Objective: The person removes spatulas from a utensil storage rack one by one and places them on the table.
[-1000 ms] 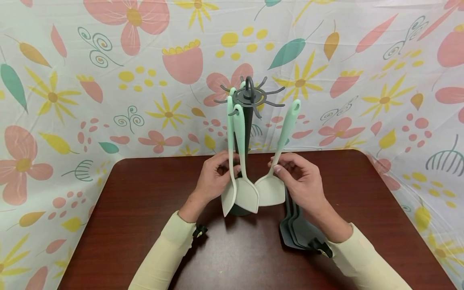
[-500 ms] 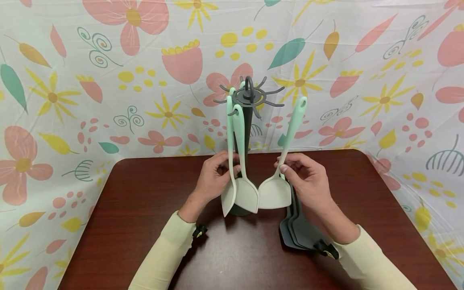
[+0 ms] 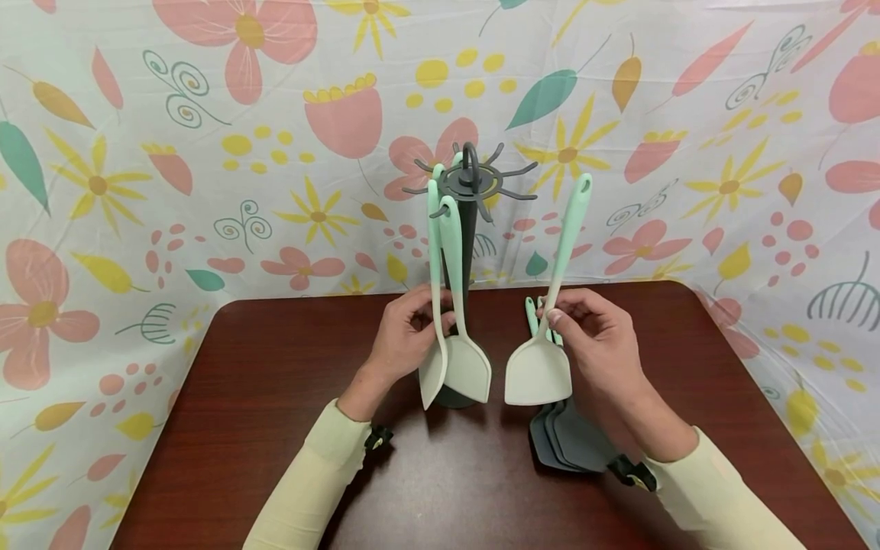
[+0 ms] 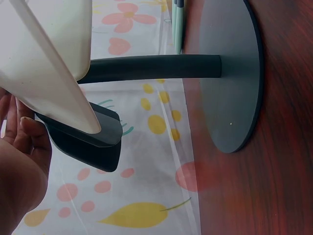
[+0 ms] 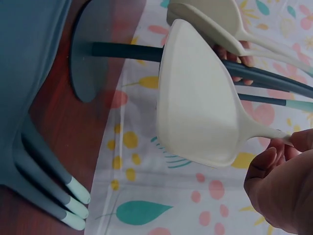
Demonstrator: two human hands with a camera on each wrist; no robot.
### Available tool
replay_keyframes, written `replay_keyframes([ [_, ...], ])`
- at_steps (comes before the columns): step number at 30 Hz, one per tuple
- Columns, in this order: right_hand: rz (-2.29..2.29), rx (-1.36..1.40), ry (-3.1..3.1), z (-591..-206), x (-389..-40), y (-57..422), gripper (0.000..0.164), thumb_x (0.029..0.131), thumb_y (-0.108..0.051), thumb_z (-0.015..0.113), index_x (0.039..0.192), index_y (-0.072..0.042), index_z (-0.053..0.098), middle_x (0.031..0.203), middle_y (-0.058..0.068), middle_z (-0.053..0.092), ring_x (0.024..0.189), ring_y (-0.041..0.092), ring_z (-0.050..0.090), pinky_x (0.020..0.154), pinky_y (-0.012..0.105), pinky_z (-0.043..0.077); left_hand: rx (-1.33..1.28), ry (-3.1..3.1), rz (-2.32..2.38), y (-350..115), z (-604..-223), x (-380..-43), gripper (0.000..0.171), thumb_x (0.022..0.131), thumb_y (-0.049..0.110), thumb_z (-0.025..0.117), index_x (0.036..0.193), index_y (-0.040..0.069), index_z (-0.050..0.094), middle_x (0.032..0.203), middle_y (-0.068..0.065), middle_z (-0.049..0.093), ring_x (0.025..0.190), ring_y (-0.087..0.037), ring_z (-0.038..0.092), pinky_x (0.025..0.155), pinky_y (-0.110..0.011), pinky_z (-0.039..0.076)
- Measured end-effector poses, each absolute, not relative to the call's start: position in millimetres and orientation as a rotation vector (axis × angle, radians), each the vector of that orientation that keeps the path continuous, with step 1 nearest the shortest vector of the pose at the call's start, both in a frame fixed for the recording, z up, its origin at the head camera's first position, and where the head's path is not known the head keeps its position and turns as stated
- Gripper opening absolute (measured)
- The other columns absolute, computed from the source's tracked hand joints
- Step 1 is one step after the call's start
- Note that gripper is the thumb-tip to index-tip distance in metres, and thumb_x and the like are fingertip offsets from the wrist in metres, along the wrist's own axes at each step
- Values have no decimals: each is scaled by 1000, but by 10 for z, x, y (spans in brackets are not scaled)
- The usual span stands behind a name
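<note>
My right hand (image 3: 598,336) pinches a cream turner (image 3: 539,374) low on its mint handle, holding it upright over the table, right of the dark utensil stand (image 3: 470,248). My left hand (image 3: 406,332) grips the stand's pole, its fingers partly hidden behind hanging utensils. From the hooks hang a cream turner (image 3: 467,370) and, beside it, another cream utensil (image 3: 433,378) seen edge-on. Dark utensil heads (image 4: 107,125) show close to my left hand in the left wrist view. The right wrist view shows the held turner's broad face (image 5: 198,105).
Several dark turners with mint handle ends lie stacked (image 3: 574,439) on the brown table (image 3: 275,382), under my right wrist. The stand's round base (image 5: 88,63) rests on the table. A floral cloth (image 3: 206,153) hangs behind the table's far edge.
My right hand has moved right with the cream turner, away from the stand and the hanging utensils. The turner now stands over the stacked dark turners' handles. My left hand has stayed in place.
</note>
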State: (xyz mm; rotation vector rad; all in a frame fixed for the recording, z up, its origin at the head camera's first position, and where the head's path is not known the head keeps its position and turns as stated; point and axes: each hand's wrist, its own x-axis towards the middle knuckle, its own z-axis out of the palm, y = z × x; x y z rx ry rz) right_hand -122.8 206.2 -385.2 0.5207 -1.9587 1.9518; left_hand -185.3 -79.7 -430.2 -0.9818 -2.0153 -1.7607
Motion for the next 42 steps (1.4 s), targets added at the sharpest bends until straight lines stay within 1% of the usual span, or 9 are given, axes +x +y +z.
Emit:
replay_keyframes([
  [4, 1938, 465, -1992, -3858, -1211, 2111, 14, 100, 9, 66, 113, 16, 68, 96, 13, 76, 82, 17, 66, 71, 23, 54, -986, -2009, -1759, -801, -4302, -1853, 31, 95, -9, 74, 121, 7, 75, 90, -7, 66, 67, -14, 64, 53, -30, 46],
  [7, 1941, 440, -2017, -3877, -1202, 2159, 14, 101, 7, 66, 113, 14, 68, 97, 14, 76, 82, 16, 66, 69, 22, 55, -987, -2008, -1755, -802, -4305, -1855, 31, 95, -8, 74, 121, 8, 75, 90, -6, 66, 67, -14, 64, 53, -30, 46],
  [12, 1967, 414, -2033, -3925, -1187, 2241, 15, 103, 3, 66, 112, 14, 67, 95, 9, 75, 78, 14, 63, 68, 20, 57, -990, -2009, -1756, -801, -4295, -1845, 31, 95, -8, 74, 122, 8, 75, 92, -6, 67, 67, -14, 65, 54, -30, 47],
  [15, 1981, 403, -2035, -3955, -1192, 2277, 16, 103, 2, 66, 112, 15, 66, 95, 6, 75, 78, 14, 64, 70, 21, 59, -992, -2008, -1758, -803, -4295, -1845, 32, 95, -8, 74, 123, 9, 75, 93, -6, 67, 68, -14, 65, 54, -31, 48],
  [20, 2002, 366, -2047, -3982, -1198, 2303, 15, 104, 1, 65, 112, 12, 68, 95, 8, 76, 80, 15, 65, 73, 22, 60, -994, -2004, -1768, -806, -4311, -1854, 31, 95, -7, 75, 123, 8, 75, 94, -7, 67, 68, -14, 66, 55, -31, 49],
  [26, 1984, 298, -2099, -4006, -1183, 2346, 19, 105, -4, 67, 114, 12, 68, 100, 10, 77, 80, 16, 64, 71, 22, 59, -997, -2001, -1771, -809, -4318, -1859, 30, 96, -4, 75, 123, 8, 75, 92, -6, 67, 68, -14, 66, 55, -31, 49],
  [28, 1981, 283, -2114, -4031, -1178, 2383, 19, 105, -6, 68, 114, 10, 69, 102, 8, 77, 79, 17, 64, 71, 22, 59, -998, -1999, -1770, -807, -4315, -1862, 30, 96, -5, 75, 123, 8, 75, 91, -5, 67, 68, -14, 66, 55, -31, 49],
  [34, 2046, 219, -2086, -4100, -1146, 2469, 23, 106, -8, 67, 115, 13, 67, 100, 6, 78, 77, 16, 64, 70, 23, 59, -1000, -2001, -1768, -802, -4302, -1865, 28, 97, -3, 75, 123, 8, 75, 90, -5, 67, 68, -14, 65, 56, -31, 49],
  [42, 1945, 152, -2176, -4153, -1119, 2558, 24, 106, -11, 66, 116, 11, 69, 98, 3, 79, 77, 14, 63, 70, 21, 57, -1000, -2001, -1767, -804, -4305, -1859, 30, 96, -6, 75, 122, 9, 75, 91, -5, 67, 68, -14, 65, 54, -30, 47],
])
